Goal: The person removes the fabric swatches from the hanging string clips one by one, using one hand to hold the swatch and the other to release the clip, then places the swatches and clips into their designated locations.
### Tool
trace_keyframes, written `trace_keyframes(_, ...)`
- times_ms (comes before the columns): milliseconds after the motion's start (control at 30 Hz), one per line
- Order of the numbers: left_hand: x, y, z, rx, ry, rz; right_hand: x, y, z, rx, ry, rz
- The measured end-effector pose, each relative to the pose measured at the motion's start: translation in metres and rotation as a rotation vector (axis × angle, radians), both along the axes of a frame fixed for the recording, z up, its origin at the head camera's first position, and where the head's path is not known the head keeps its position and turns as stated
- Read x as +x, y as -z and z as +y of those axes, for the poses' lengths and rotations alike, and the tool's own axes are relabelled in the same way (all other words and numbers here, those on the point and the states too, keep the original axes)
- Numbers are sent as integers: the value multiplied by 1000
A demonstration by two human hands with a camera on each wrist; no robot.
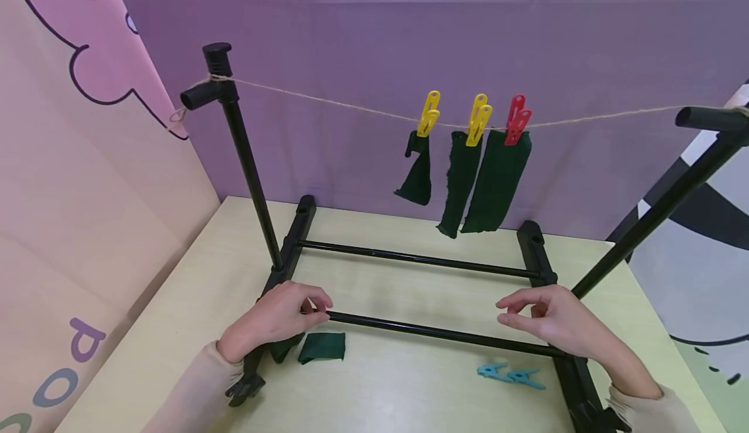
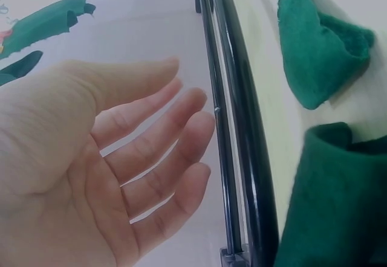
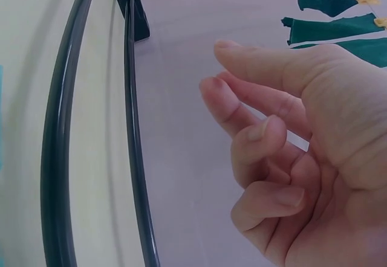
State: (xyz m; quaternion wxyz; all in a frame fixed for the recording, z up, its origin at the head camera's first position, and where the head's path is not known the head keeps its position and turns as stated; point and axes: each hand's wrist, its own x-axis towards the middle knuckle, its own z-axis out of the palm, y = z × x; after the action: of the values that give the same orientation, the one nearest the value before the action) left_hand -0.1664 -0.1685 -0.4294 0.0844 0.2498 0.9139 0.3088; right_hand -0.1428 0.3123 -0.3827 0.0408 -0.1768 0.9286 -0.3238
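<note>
My left hand [image 1: 281,319] hovers by the left end of the black front bar [image 1: 409,328], fingers loosely bent and holding nothing. Just below it on the table lie a folded dark green cloth [image 1: 323,346] and a second green cloth [image 1: 283,348], partly hidden by the hand. Nothing is held in my right hand [image 1: 552,319] either; its fingers curl loosely above the bar's right end. Two blue clothespins [image 1: 493,372] lie below it. Green cloth pieces [image 1: 497,183] hang from a string [image 1: 322,99] by two yellow clothespins [image 1: 430,116] and a red clothespin [image 1: 517,121].
The string is tied between the left post [image 1: 248,160] and right post [image 1: 649,218] of a black rack. A rear bar [image 1: 409,259] joins the rack's feet on the pale table [image 1: 398,387]. Behind stands a purple wall [image 1: 351,30].
</note>
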Motion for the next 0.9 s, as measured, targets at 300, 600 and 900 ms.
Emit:
trace_keyframes(300, -3, -2, 4, 9, -5, -8, 0, -10, -5, -11, 12, 10)
trace_keyframes(600, -4, -1, 10, 27, 7, 25, -2, -18, -12, 10, 2, 54)
trace_keyframes(900, -7, -4, 17, 43, 15, 47, -5, -28, -20, -21, 19, 130)
